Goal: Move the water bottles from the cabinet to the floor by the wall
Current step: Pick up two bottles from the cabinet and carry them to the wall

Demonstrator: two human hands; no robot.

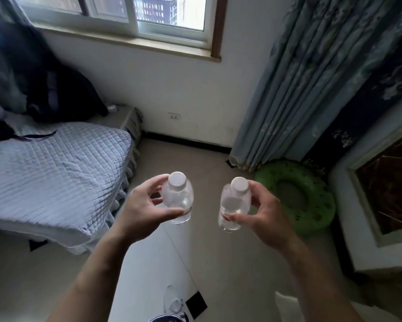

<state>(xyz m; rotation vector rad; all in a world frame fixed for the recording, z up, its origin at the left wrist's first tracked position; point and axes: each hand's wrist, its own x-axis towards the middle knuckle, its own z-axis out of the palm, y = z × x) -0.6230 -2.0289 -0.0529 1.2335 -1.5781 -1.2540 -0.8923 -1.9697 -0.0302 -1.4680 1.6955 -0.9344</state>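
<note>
Two clear plastic water bottles with white caps hang upright over the tiled floor, seen from above. My left hand (146,208) grips the left bottle (178,194) around its body. My right hand (262,214) grips the right bottle (233,205), thumb across its front. The bottles are a short gap apart at mid-frame. The white wall (195,96) under the window lies ahead, with its black baseboard (186,140) meeting the floor.
A bed with a quilted blue cover (56,173) fills the left. A green inflatable ring (297,196) lies on the floor at the right beside a blue curtain (295,89). A white cabinet (381,205) stands at the far right. A wall socket (174,116) is ahead.
</note>
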